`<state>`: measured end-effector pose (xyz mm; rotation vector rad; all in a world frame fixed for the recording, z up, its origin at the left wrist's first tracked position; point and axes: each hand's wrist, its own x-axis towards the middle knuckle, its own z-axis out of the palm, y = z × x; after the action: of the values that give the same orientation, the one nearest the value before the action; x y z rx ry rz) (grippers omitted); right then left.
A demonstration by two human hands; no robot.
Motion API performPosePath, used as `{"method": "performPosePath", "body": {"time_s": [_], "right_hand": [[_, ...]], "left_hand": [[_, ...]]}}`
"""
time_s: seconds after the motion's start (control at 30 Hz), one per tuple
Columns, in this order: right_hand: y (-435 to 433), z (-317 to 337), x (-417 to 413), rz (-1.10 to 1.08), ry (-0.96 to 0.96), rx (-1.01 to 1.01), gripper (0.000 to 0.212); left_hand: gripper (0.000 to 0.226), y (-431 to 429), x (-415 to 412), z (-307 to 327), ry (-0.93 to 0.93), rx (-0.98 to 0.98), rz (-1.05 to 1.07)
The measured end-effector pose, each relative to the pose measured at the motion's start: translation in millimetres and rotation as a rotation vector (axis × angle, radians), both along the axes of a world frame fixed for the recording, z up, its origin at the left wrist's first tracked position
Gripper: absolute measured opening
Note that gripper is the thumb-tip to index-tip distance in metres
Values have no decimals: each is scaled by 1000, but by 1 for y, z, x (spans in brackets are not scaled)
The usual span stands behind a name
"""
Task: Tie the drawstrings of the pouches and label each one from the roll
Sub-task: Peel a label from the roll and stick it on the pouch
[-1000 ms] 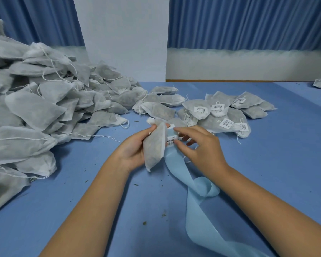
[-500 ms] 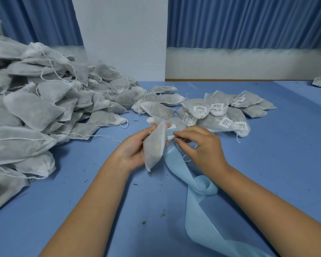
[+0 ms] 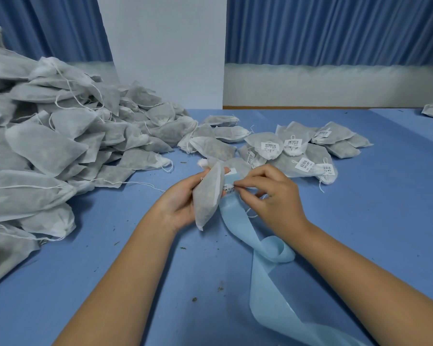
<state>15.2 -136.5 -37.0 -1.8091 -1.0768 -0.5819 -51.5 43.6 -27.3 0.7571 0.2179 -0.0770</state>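
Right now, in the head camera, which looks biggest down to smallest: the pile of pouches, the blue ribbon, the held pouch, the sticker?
1. pile of pouches
2. blue ribbon, though nearness to the camera enlarges it
3. held pouch
4. sticker

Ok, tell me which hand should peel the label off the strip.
Right. The right hand pinches the label on the blue backing strip; the left hand grips the pouch.
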Motion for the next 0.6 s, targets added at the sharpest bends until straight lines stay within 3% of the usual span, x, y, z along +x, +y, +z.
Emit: {"method": "performPosePath", "body": {"time_s": [0.2, 0.3, 0.4, 0.5, 0.6], "right_hand": [[3, 7, -8, 83, 229, 49, 12], [2, 15, -8, 96, 410, 213, 15], [-2, 22, 0, 54, 528, 329, 21], [-2, 22, 5, 71, 559, 218, 28], [4, 21, 8, 120, 589, 82, 54]], "left_hand": [[40, 1, 1, 0, 29, 8, 28], [31, 7, 3, 0, 45, 50, 98], [19, 8, 7, -4, 69, 469, 228], [21, 0, 6, -5, 69, 956, 212], [35, -7, 5, -6, -9, 1260, 146]]}}
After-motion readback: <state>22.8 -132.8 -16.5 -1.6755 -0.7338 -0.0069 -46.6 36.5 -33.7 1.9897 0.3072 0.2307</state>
